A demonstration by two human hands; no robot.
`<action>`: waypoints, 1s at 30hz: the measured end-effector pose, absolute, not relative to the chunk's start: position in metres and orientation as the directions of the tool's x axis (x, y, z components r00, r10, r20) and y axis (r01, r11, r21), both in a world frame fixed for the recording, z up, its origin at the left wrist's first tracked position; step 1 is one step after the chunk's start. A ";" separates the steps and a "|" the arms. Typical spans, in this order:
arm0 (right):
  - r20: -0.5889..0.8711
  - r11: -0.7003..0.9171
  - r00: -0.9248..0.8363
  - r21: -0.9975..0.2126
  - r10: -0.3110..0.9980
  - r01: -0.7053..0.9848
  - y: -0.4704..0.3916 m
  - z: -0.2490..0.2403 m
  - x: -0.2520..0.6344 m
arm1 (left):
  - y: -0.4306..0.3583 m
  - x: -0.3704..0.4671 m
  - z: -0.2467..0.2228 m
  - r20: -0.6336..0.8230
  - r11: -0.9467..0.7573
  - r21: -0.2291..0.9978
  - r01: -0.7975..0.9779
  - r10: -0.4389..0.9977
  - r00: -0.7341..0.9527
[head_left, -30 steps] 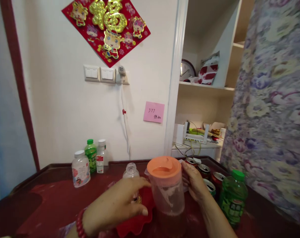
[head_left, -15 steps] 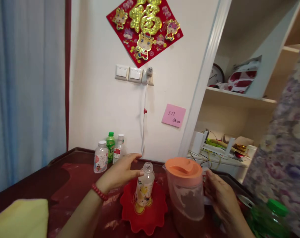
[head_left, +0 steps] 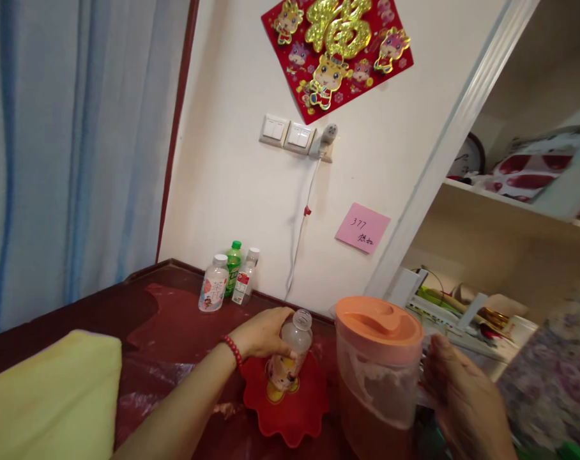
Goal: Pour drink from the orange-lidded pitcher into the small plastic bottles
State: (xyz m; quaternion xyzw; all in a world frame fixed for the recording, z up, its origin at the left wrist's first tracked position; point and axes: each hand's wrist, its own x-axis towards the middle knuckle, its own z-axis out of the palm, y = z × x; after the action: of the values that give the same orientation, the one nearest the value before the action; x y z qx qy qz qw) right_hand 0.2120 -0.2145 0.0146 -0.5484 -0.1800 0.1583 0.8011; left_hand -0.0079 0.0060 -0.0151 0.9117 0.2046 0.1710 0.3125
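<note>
Left fingers [head_left: 276,318] curl around a clear, open-necked bottle [head_left: 298,338].

Indoor light, mod., warmish. Wall [head_left: 232,185] brightest; soft shadow nr cord [head_left: 301,239]; shelving [head_left: 491,249] dimmer. Glare streaks on worktop [head_left: 103,313], L of ctr. R hand [head_left: 467,396] sl. blurred; floral curtain [head_left: 558,377] smeared. Pink note [head_left: 363,228] fairly sharp. Wide-lens stretch twd edges.
</note>
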 end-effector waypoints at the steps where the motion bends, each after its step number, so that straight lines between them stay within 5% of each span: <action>1: 0.126 0.340 0.881 -0.939 0.455 -0.041 -0.213 0.014 0.212 | 0.007 -0.007 -0.017 0.193 -0.730 0.631 0.264 0.477 0.857; 22: 0.406 0.067 0.770 -0.899 0.493 0.432 -0.198 0.026 0.219 | 0.009 -0.006 -0.022 0.189 -0.743 0.611 0.274 0.473 0.861; 30: 0.422 -0.012 0.772 -0.874 0.475 0.485 -0.191 0.041 0.209 | 0.008 -0.005 -0.019 0.138 -0.723 0.615 0.316 0.493 0.859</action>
State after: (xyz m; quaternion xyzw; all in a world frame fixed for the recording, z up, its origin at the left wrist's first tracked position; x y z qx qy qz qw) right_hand 0.2093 -0.1906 0.0411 -0.7115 -0.3373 -0.0043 0.6165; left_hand -0.0049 0.0081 -0.0189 0.9163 0.2209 0.1475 0.2998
